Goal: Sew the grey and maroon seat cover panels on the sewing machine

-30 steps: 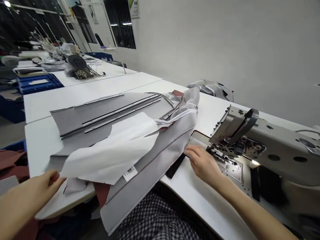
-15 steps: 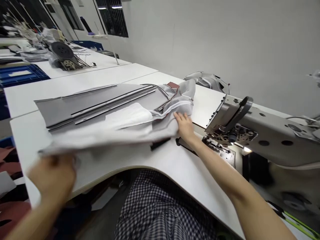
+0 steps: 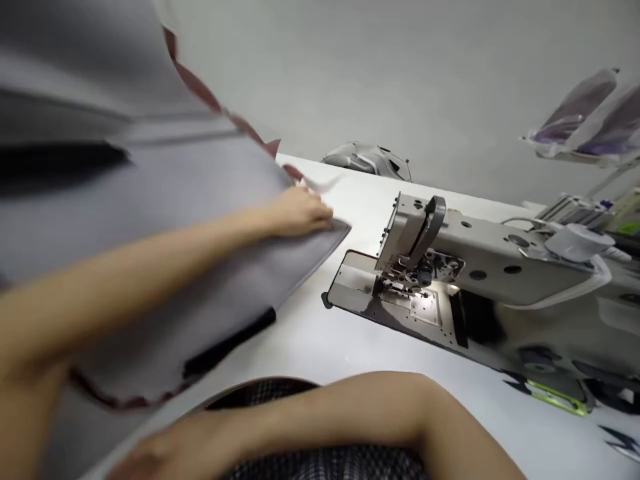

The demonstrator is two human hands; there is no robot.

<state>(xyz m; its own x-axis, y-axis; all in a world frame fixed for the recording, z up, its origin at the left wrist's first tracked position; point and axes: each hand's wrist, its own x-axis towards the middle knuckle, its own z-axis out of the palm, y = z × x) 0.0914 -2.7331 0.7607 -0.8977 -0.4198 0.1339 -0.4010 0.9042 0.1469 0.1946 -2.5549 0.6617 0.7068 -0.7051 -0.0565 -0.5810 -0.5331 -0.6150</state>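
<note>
A large grey sewn fabric piece [image 3: 210,180] with dark red edges and black strips rises over the left side, partly blurred by motion. My left hand [image 3: 303,210] reaches across it with fingers closed on the cloth close to its right corner. Low in the picture, my right hand [image 3: 165,450] lies by the lower border of the fabric; its fingers are smeared and partly cut off. To the right of the cloth stands a sewing machine [image 3: 425,260], its needle area lit and nothing under the presser foot.
Against the wall lies a grey sewn bundle [image 3: 367,160]. Green-handled scissors [image 3: 557,397] rest at the lower right, with dark-bladed snips [image 3: 620,440] near them. Wrapped thread cones [image 3: 585,113] sit on a stand above the machine. The table's front edge curves inward.
My left hand has swung from lower left to the upper middle, turning the fabric over and lifting it. My right hand has left its right end for lower left. The view has shifted right.
</note>
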